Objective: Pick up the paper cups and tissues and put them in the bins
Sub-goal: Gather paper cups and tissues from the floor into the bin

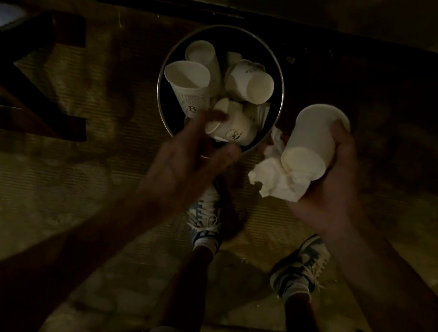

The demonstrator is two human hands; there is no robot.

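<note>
My right hand (334, 183) grips the cup (314, 135) and tissue (276, 180); my left hand (182, 165) is spread, holding nothing. I'd carry both toward ten o'clock, fully over the bin (229, 36).

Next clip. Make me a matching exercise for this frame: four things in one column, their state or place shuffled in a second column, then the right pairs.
1. left hand
2. right hand
3. tissue
4. bin

A. crumpled, beneath the held paper cup
B. on the floor, filled with cups
C. fingers spread, blurred, above the near rim
D. grips the held paper cup

Pairs: 1-C, 2-D, 3-A, 4-B
</note>
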